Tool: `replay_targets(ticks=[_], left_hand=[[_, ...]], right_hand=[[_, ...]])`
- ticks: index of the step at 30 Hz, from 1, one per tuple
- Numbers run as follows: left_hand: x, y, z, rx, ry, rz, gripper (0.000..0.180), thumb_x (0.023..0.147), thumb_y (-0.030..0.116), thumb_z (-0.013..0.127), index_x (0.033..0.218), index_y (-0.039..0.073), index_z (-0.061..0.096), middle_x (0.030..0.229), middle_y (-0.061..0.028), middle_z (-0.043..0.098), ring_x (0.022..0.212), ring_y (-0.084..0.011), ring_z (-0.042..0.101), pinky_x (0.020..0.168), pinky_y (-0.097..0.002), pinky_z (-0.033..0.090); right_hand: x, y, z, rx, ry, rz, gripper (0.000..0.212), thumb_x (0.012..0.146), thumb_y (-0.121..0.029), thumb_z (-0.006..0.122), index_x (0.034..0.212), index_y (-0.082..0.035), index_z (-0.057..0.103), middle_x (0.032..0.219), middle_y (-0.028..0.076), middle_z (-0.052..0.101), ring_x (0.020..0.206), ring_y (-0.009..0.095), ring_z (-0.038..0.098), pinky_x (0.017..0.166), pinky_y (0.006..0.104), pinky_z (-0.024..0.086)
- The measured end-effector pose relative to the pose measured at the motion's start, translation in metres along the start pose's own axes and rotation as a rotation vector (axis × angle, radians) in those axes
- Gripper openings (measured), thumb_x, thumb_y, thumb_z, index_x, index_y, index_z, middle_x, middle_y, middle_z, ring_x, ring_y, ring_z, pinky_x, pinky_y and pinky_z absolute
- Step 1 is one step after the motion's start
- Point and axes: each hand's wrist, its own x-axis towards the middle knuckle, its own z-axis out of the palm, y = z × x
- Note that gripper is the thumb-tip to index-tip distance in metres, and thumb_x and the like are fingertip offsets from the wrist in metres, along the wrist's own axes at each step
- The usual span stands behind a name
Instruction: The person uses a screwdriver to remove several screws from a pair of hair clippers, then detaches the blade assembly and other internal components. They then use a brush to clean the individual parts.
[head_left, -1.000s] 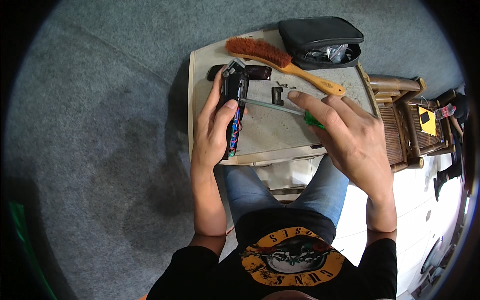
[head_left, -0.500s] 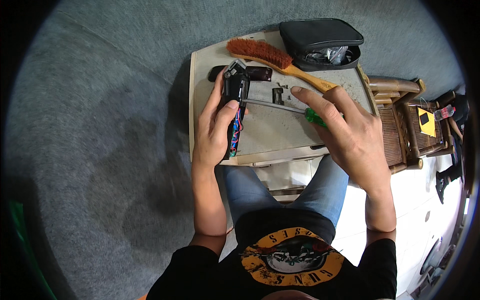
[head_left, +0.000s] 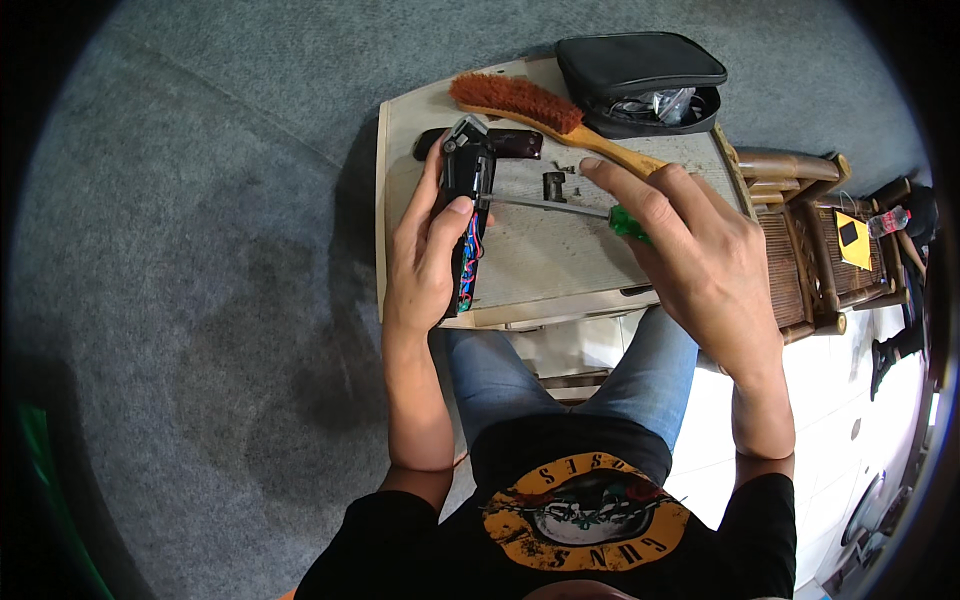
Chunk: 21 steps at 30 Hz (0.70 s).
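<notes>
My left hand (head_left: 428, 245) is closed around a black hair clipper (head_left: 468, 180), its metal blade end pointing away from me. The lower part of its casing is off, so coloured wires show inside. In my right hand (head_left: 695, 250) is a screwdriver with a green handle (head_left: 627, 223); the index finger is stretched out above it. The screwdriver's shaft reaches left, and its tip meets the clipper's side near my left thumb. Behind the clipper lies a dark, glossy casing piece (head_left: 517, 144). A small black part (head_left: 553, 187) and tiny screws rest to the right.
All this is on a small pale table (head_left: 560, 265). A wooden-handled brush (head_left: 520, 100) with reddish bristles lies across its far side, beside an open black zip case (head_left: 640, 75) holding cables and plastic. Bamboo chairs (head_left: 790, 240) stand at the right; a grey carpeted surface (head_left: 230, 250) spreads left.
The clipper's upper part has turned slightly, and the screwdriver has shifted a little with my right hand. Both hands keep their holds.
</notes>
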Motion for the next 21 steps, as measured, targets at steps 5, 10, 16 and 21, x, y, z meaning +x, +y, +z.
replay_targets(ticks=[5,10,16,21], left_hand=[[0.0041,-0.0086,0.0022,-0.047,0.011,0.073,0.066,0.106,0.022,0.052,0.166,-0.002,0.040,0.124,-0.0130,0.071,0.097,-0.0118,0.069,0.079,-0.0248,0.055],[0.0015,-0.0072,-0.0036,-0.115,-0.022,0.027,0.064,0.108,0.018,0.056,0.165,-0.004,0.039,0.136,-0.0134,0.069,0.108,-0.0133,0.068,0.095,-0.0271,0.055],[-0.0006,-0.0076,-0.0016,-0.121,-0.022,0.026,0.064,0.108,0.018,0.055,0.165,-0.004,0.039,0.130,-0.0120,0.070,0.101,-0.0119,0.068,0.089,-0.0254,0.056],[0.0008,-0.0043,-0.0015,-0.109,-0.019,0.020,0.063,0.108,0.017,0.054,0.164,-0.005,0.039,0.132,-0.0132,0.070,0.103,-0.0128,0.069,0.091,-0.0270,0.057]], right_hand=[[-0.0025,0.0002,0.0053,0.039,-0.018,0.063,0.069,0.087,-0.008,0.080,0.151,-0.017,0.058,0.094,0.005,0.067,0.082,0.029,0.070,0.073,0.0463,0.059],[0.0001,0.0060,0.0033,-0.055,-0.024,-0.076,0.070,0.088,-0.009,0.080,0.153,-0.018,0.057,0.094,0.005,0.066,0.084,0.026,0.069,0.073,0.0447,0.058],[-0.0007,-0.0016,0.0040,-0.103,-0.022,0.039,0.070,0.085,-0.007,0.082,0.150,-0.017,0.060,0.094,0.004,0.066,0.084,0.023,0.065,0.074,0.0403,0.057],[-0.0016,0.0033,0.0088,-0.085,0.006,-0.005,0.048,0.087,-0.012,0.081,0.133,-0.009,0.069,0.091,0.004,0.064,0.081,0.022,0.065,0.071,0.0376,0.057]])
